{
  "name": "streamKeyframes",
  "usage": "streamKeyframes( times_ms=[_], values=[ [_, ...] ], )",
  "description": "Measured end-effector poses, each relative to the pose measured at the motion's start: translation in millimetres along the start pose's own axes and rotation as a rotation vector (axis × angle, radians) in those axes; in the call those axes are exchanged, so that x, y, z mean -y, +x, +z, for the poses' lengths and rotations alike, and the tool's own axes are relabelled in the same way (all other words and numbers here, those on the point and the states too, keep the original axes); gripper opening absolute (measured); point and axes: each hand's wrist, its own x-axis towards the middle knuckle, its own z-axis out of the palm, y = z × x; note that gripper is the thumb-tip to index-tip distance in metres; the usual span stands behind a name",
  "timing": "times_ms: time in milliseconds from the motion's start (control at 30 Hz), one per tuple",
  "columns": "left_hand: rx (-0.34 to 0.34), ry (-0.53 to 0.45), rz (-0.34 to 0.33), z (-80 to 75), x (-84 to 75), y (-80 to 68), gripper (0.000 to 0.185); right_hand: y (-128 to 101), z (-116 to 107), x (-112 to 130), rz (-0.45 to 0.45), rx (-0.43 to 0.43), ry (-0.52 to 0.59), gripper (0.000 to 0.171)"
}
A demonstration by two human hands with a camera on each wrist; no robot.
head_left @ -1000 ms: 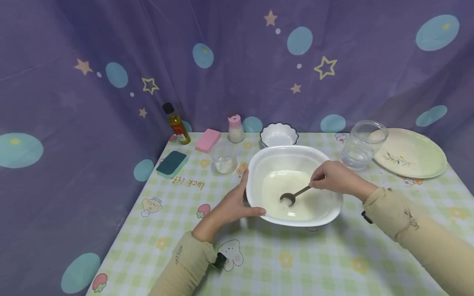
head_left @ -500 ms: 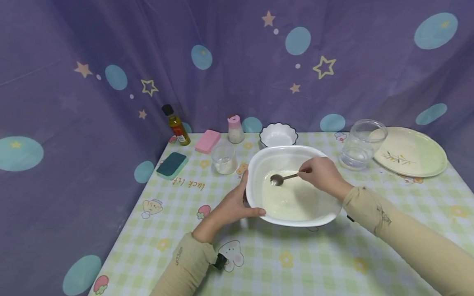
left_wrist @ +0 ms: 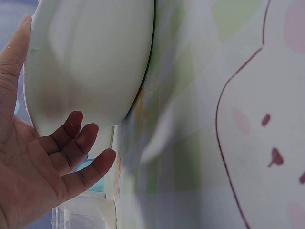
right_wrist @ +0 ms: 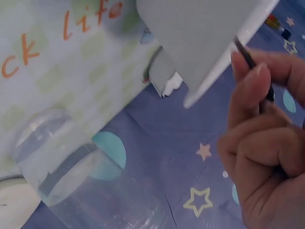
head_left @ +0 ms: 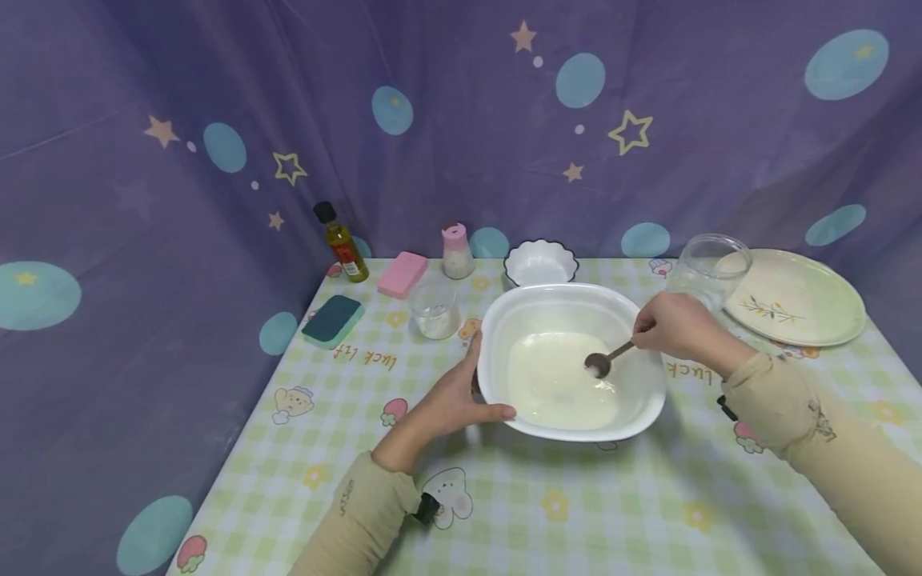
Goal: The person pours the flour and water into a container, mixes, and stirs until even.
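A white basin (head_left: 497,320) with rounded corners holds a pale, cloudy liquid (head_left: 555,376). My left hand (head_left: 450,400) holds the basin's left side, thumb over the rim and fingers along the outer wall; in the left wrist view the lower fingers (left_wrist: 86,176) are loosely bent beside that wall. A small dark brown spoon (head_left: 598,366) is over the liquid, with something whitish in its bowl. My right hand (head_left: 680,328) pinches the end of the spoon's handle above the basin's right rim. In the right wrist view, thumb and forefinger grip the dark handle (right_wrist: 245,53).
Behind the basin stand a scalloped white bowl (head_left: 542,264) and a pink-topped shaker (head_left: 457,252). To the left are a clear cup (head_left: 435,308), a pink sponge (head_left: 403,274), a green sponge (head_left: 334,322) and an oil bottle (head_left: 346,250). At right are a clear jar (head_left: 709,272) and an oval plate (head_left: 807,296).
The spoon swung from near the basin's centre to the back left, then to the right, my right hand moving with it. My left hand has stayed on the basin.
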Motion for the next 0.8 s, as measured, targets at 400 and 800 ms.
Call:
streamKeyframes(
  times_ms=[400,800],
  values=[
    [0.002,0.011,-0.001,-0.2,-0.3,-0.1,0.132,2.9,18.2,7.8,-0.122,0.176,0.09,0.012],
    [-0.004,0.01,0.016,0.0,-0.7,0.2,0.131,22.3,55.8,25.2,-0.151,-0.1,0.096,0.009]
  ],
)
